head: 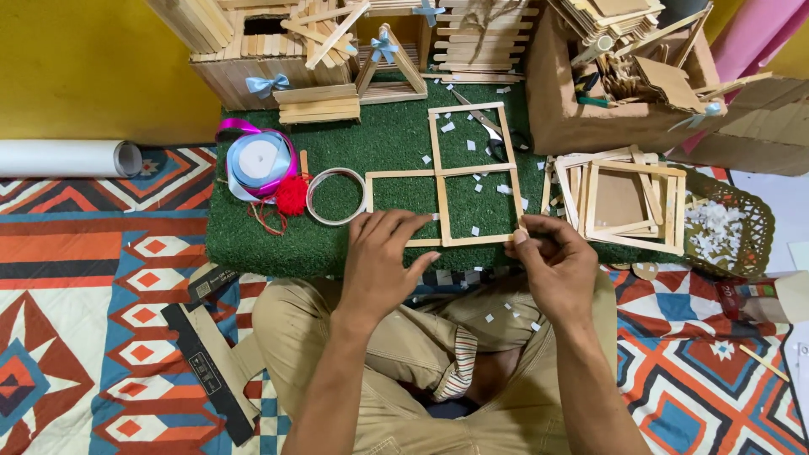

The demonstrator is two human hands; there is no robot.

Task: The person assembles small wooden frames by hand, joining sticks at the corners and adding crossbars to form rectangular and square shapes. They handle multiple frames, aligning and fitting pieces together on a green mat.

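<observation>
From my feed I look down on both hands working at the near edge of a green turf mat (253, 227). My left hand (379, 257) lies palm down, fingers loosely spread and slightly curled, the fingertips pressing on the near left part of a frame of flat wooden sticks (442, 175). The frame lies flat on the turf, made of joined square cells, one standing farther away and two side by side near me. My right hand (556, 265) sits at the frame's near right corner, thumb and forefinger pressed together in a pinch right at the corner stick; I cannot tell whether they grip the stick itself or something small against it. Small white paper scraps dot the turf inside the cells. Just left of the frame lies a ring of clear tape (335, 196), then a spool of pale blue ribbon (259, 160). Right of my hand lies a stack of stick frames (619, 202).
</observation>
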